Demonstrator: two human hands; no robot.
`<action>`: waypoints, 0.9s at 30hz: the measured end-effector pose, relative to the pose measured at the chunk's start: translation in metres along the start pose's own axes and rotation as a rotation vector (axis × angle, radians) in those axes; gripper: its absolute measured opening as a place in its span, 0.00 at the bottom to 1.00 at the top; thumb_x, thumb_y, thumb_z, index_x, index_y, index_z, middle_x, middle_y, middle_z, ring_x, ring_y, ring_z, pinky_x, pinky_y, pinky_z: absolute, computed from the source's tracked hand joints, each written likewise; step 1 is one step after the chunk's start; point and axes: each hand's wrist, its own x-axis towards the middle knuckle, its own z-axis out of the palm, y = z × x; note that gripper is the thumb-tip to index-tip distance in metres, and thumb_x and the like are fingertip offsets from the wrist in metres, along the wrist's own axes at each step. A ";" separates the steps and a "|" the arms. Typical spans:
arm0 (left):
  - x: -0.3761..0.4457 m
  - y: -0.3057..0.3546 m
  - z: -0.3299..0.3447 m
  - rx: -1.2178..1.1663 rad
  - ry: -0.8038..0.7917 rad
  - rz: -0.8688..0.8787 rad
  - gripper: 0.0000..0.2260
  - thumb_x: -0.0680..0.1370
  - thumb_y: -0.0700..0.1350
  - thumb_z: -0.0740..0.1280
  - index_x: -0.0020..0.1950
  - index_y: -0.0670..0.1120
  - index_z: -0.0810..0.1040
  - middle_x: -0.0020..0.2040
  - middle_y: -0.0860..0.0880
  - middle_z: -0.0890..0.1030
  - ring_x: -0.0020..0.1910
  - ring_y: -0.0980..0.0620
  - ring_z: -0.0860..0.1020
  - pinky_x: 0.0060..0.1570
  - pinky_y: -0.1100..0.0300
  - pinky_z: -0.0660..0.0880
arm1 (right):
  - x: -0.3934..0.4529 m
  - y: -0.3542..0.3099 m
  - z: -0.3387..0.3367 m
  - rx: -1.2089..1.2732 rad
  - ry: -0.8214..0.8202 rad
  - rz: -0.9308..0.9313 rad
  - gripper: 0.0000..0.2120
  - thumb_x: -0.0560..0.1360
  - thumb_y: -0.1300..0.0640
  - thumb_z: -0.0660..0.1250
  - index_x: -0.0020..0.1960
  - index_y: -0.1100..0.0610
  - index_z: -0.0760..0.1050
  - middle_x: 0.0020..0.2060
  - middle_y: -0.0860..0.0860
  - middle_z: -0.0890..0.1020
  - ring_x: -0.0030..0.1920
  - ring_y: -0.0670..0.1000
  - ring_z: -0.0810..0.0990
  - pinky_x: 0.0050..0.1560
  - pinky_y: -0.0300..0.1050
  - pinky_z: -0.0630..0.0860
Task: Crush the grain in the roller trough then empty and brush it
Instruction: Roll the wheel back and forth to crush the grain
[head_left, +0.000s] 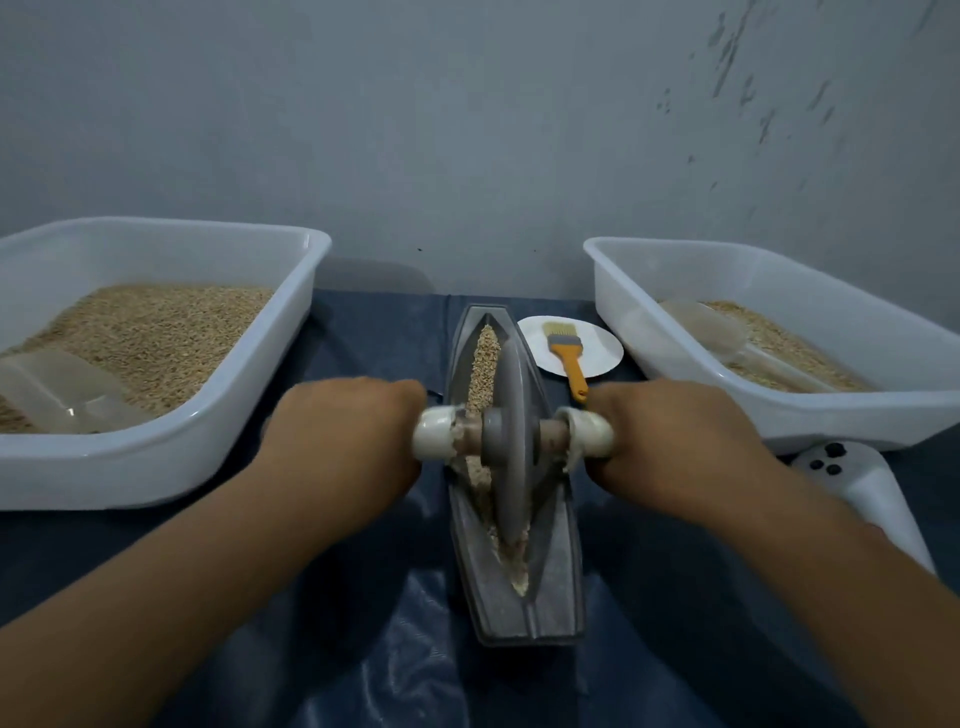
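A grey boat-shaped roller trough (545, 597) lies lengthwise on the blue cloth in front of me. Grain (485, 358) fills its groove at the far end, and paler crushed grain (519, 574) lies at the near end. A grey roller disc (511, 441) stands upright in the groove at mid-length, on an axle with white handle ends. My left hand (348, 441) grips the left handle (434, 431). My right hand (675, 441) grips the right handle (589, 431). An orange-handled brush (569, 361) lies on a white plate (597, 348) right of the trough.
A white tub (156, 462) of grain with a clear scoop (62, 395) stands at the left. Another white tub (857, 421) with grain and a clear scoop (727, 338) stands at the right. A white controller (862, 488) lies near my right forearm. A grey wall stands behind.
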 end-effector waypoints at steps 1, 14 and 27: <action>-0.009 0.001 -0.005 0.012 0.003 0.001 0.09 0.71 0.53 0.66 0.39 0.56 0.65 0.33 0.55 0.72 0.34 0.54 0.73 0.35 0.59 0.72 | -0.011 -0.001 -0.008 -0.003 -0.028 -0.002 0.09 0.68 0.48 0.67 0.37 0.47 0.66 0.31 0.45 0.75 0.33 0.45 0.73 0.29 0.41 0.67; 0.056 -0.007 0.019 0.031 0.025 -0.030 0.09 0.72 0.50 0.68 0.42 0.55 0.67 0.34 0.54 0.72 0.35 0.52 0.73 0.36 0.57 0.68 | 0.066 0.011 0.027 0.013 0.056 0.098 0.05 0.66 0.52 0.66 0.39 0.48 0.70 0.31 0.45 0.72 0.30 0.46 0.68 0.28 0.39 0.59; 0.063 -0.011 0.023 0.036 0.068 0.012 0.11 0.72 0.49 0.68 0.41 0.54 0.65 0.33 0.54 0.70 0.34 0.51 0.73 0.36 0.56 0.70 | 0.064 0.012 0.035 0.004 0.168 0.079 0.04 0.69 0.52 0.65 0.41 0.47 0.70 0.29 0.45 0.69 0.35 0.53 0.76 0.31 0.42 0.63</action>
